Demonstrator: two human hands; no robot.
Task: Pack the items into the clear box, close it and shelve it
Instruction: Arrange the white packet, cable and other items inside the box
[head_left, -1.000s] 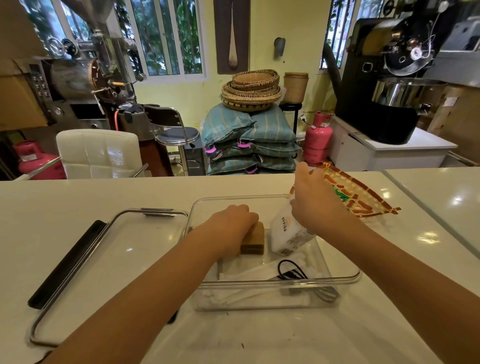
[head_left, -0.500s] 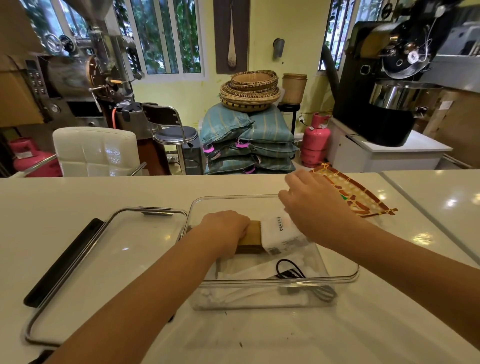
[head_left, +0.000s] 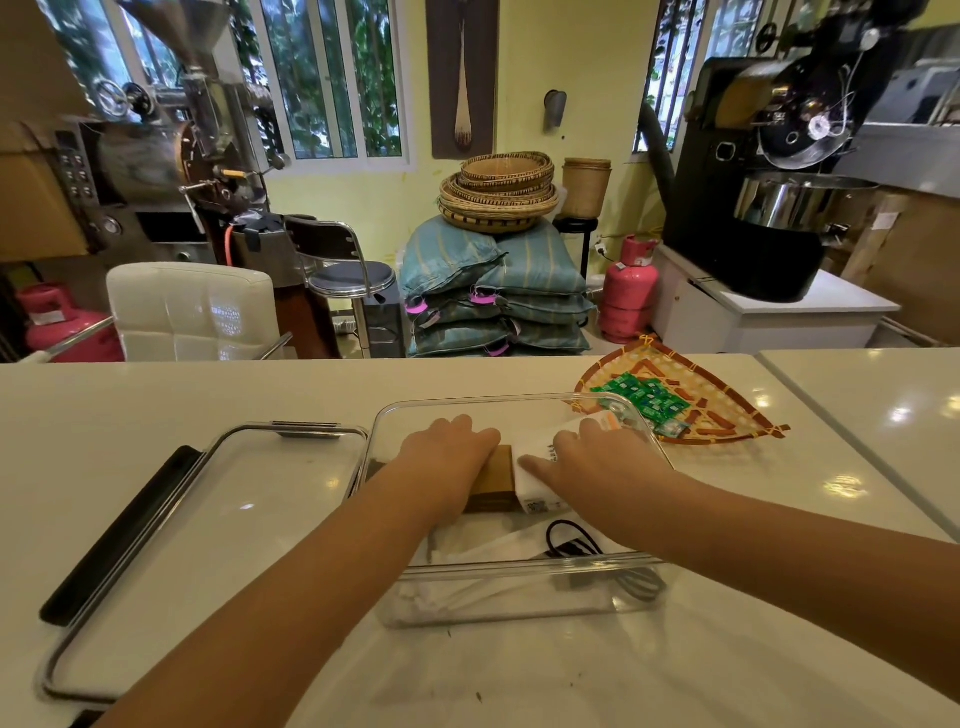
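The clear box stands open on the white counter in front of me. Inside it my left hand lies on a brown cardboard box. Right beside that, my right hand presses a white packet down flat against the brown box. White folded items and a black cable lie in the near part of the clear box. The box's clear lid, with black latches, lies flat to the left.
A woven triangular tray holding several green sachets sits just behind and right of the box. The counter's far edge runs behind, with a white chair, stools, sacks, gas cylinders and roasting machines beyond it.
My right hand has come down into the box, laying the white packet from upright to flat beside the brown box. My left hand has stayed on the brown box.
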